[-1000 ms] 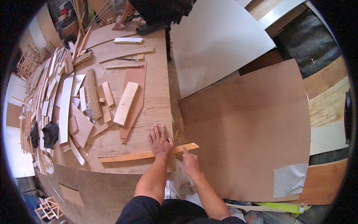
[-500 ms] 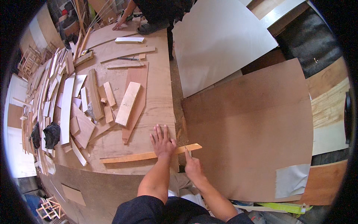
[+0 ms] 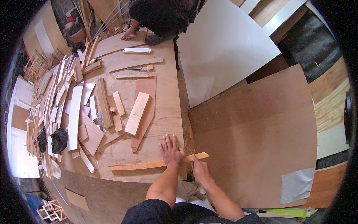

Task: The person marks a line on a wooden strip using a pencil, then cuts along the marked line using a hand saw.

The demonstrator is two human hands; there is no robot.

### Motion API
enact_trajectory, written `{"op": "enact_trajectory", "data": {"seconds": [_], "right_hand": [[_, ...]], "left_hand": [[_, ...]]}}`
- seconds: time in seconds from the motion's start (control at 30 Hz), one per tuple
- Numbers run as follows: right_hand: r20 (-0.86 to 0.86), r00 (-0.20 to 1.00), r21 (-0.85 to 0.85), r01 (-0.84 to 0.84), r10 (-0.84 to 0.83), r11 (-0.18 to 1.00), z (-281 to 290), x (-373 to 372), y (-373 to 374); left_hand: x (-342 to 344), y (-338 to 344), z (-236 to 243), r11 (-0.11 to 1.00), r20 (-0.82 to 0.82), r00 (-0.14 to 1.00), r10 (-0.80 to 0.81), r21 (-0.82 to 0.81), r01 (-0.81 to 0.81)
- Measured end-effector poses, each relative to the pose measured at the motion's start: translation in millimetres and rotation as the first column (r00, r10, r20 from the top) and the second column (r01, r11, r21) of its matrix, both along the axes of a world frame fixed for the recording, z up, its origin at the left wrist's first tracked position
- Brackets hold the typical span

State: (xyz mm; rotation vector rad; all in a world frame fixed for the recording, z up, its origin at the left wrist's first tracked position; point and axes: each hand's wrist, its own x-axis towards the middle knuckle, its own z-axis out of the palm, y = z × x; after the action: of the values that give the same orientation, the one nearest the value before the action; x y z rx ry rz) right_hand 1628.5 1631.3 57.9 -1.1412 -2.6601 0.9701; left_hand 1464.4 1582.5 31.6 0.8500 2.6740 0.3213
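Note:
A long, narrow wooden strip (image 3: 140, 165) lies across the near part of the plywood worktop (image 3: 167, 108), its right end sticking out past the right edge. My left hand (image 3: 172, 154) lies flat over the strip with fingers spread, pressing it against the worktop. Just beyond that edge, my right hand (image 3: 201, 172) is closed beside the overhanging part of the strip. A thin piece shows at its fingertips, where they meet the strip. The rest of what it grips is hidden below the strip, so its kind does not show.
A thick wooden block (image 3: 137, 114) rests on a reddish board (image 3: 149, 93). Heaps of offcuts (image 3: 76, 112) cover the left side. A person in dark clothes (image 3: 158, 15) leans on the far end. Large brown (image 3: 253, 134) and white (image 3: 227, 48) panels stand at the right.
The whole view has shifted, so things appear slightly lower and further right. My left hand stays on the strip. My right hand keeps its place beside the overhang, less of the thin piece showing.

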Motion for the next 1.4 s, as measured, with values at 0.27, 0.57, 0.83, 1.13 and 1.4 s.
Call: {"op": "enact_trajectory", "data": {"seconds": [0.27, 0.57, 0.83, 1.13, 1.4], "right_hand": [[-0.04, 0.998, -0.13, 0.052, -0.057, 0.99, 13.3, 4.2, -6.8], [0.053, 0.997, -0.251, 0.06, -0.049, 0.966, 32.8, 11.9, -14.0], [0.153, 0.988, -0.184, 0.045, -0.017, 0.982, 35.0, 2.0, -12.2], [0.113, 0.993, -0.117, 0.04, -0.026, 0.992, 9.2, -10.3, -1.8], [0.183, 0.983, -0.176, 0.061, -0.029, 0.982, 23.2, -16.3, 2.6]], "left_hand": [[-3.6, -2.9, -12.2, 1.0, -0.037, 0.999, 0.002, -0.005, -0.002], [-1.8, -4.6, -12.7, 1.0, -0.06, 0.998, -0.002, 0.007, 0.003], [-0.5, -4.6, -10.0, 1.0, -0.053, 0.999, -0.012, -0.005, 0.011], [-1.0, -5.4, -14.1, 1.0, -0.038, 0.999, -0.021, 0.018, 0.022], [1.5, -5.4, -12.3, 1.0, -0.03, 0.999, -0.022, 0.008, 0.022]]}}
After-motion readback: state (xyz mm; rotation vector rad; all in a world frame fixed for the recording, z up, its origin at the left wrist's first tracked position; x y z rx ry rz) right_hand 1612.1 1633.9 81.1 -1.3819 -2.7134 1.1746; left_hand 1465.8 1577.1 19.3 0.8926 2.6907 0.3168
